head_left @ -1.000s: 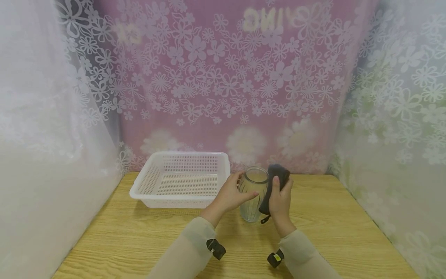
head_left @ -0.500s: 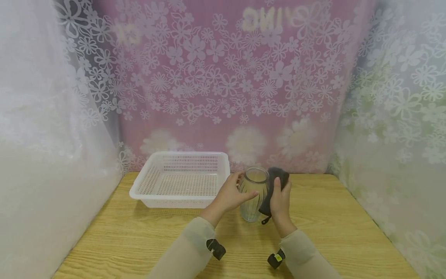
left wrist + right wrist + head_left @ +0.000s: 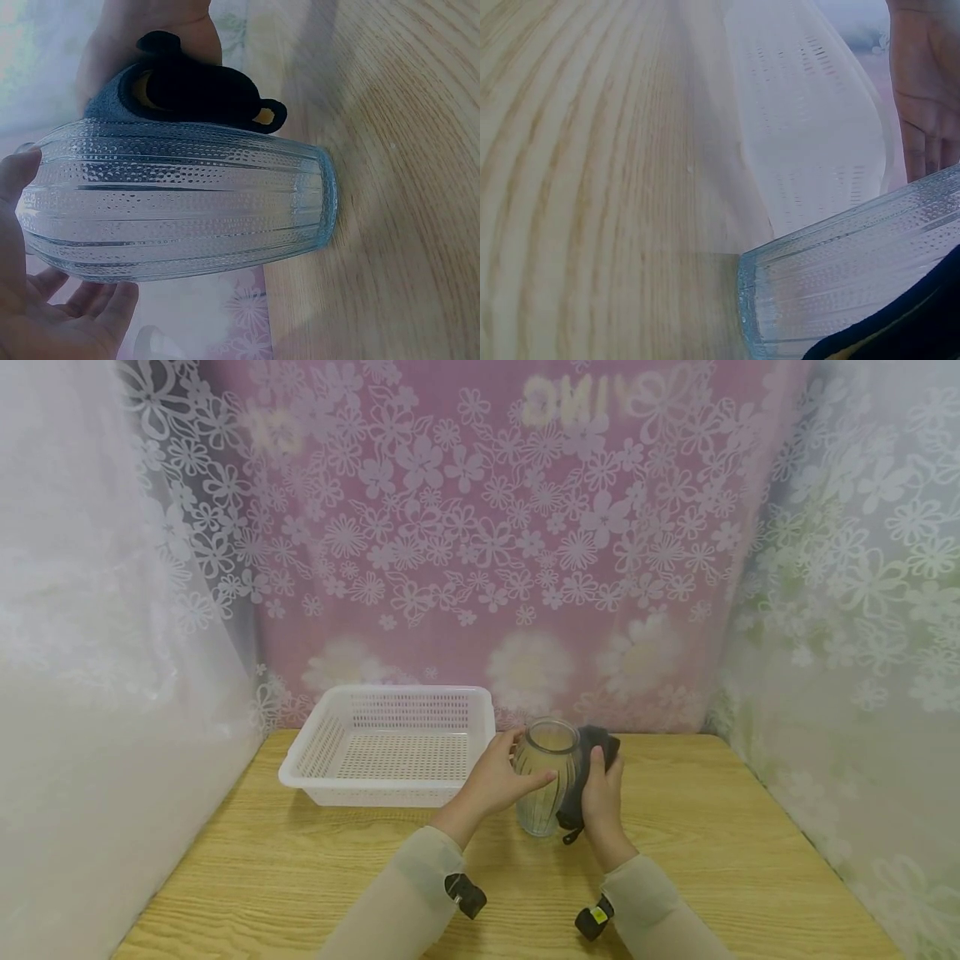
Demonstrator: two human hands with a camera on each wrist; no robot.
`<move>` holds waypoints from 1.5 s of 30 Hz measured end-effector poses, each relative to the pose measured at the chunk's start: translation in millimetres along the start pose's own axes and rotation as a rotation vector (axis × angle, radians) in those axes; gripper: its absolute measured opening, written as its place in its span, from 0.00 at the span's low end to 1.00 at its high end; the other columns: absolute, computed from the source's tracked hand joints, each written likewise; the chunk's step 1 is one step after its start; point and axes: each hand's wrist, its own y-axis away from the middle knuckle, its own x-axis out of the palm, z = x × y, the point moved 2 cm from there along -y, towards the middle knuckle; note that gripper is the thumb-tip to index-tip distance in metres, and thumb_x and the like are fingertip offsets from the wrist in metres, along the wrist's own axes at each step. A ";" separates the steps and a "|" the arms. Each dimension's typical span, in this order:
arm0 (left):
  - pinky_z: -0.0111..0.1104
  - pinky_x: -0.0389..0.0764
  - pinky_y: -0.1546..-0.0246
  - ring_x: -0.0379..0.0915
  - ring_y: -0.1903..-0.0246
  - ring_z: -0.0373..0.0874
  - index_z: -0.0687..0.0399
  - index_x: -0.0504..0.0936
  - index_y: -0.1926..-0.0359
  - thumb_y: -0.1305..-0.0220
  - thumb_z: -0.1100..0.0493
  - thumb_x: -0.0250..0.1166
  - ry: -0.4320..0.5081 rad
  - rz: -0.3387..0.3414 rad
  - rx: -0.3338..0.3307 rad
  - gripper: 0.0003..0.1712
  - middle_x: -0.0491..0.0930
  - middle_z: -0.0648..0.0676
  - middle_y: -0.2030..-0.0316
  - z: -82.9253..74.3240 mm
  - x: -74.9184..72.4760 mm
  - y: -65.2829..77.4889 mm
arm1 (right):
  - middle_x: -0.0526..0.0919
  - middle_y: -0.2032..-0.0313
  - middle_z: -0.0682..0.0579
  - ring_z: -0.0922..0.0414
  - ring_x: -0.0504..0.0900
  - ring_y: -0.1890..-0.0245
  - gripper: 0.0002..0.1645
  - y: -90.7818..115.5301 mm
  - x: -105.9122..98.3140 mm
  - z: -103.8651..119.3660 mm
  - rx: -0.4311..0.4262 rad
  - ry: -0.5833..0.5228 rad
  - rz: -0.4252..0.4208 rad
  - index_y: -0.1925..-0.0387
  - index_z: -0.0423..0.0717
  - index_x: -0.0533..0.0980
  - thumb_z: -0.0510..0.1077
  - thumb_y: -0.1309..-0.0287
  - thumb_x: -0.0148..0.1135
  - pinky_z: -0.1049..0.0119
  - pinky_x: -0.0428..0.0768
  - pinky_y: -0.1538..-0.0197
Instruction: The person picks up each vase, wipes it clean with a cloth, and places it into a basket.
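A ribbed clear glass vase [image 3: 542, 806] stands nearly upright over the table, mouth up; whether its base touches the wood I cannot tell. Around its upper left side, my left hand [image 3: 502, 777] grips it, thumb across the front. My right hand [image 3: 604, 793] holds a dark folded cloth [image 3: 576, 793] against the vase's right side. In the left wrist view the cloth [image 3: 202, 94] shows a fuzzy blue-black outside, a hanging loop and bits of yellow within its folds. The vase's base [image 3: 750, 307] shows in the right wrist view, with the cloth's dark edge below. Most right fingers are hidden behind the cloth.
A white perforated plastic basket [image 3: 390, 795] sits left of the vase, close to my left hand, with nothing in it. The wood-grain table [image 3: 720, 852] extends to both sides. Flower-patterned sheeting [image 3: 487, 568] closes off the back and sides.
My right hand and the cloth have slid a little downward along the vase's right side. The left hand and the vase have stayed nearly still.
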 end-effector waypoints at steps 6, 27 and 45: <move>0.50 0.75 0.41 0.67 0.35 0.54 0.48 0.58 0.23 0.45 0.30 0.70 -0.003 0.001 -0.006 0.56 0.65 0.55 0.31 0.6 0.2 -0.1 | 0.47 0.25 0.35 0.39 0.50 0.26 0.45 -6.6 -1.4 -17.3 0.035 0.030 0.001 0.22 0.43 0.36 0.66 0.24 0.30 0.43 0.50 0.26; 0.51 0.75 0.41 0.67 0.35 0.55 0.50 0.58 0.23 0.45 0.30 0.71 0.003 0.001 -0.006 0.57 0.65 0.56 0.31 -0.2 -0.3 -0.7 | 0.54 0.31 0.32 0.37 0.59 0.31 0.45 -12.0 0.1 -36.1 0.117 -0.015 0.028 0.24 0.37 0.38 0.66 0.23 0.27 0.46 0.55 0.27; 0.51 0.75 0.41 0.67 0.35 0.55 0.48 0.58 0.23 0.44 0.32 0.71 0.005 0.009 -0.016 0.55 0.65 0.56 0.31 -0.8 0.0 -0.6 | 0.55 0.30 0.34 0.39 0.60 0.32 0.46 -11.2 -0.9 -42.9 0.158 -0.040 0.030 0.24 0.40 0.39 0.68 0.25 0.29 0.47 0.57 0.27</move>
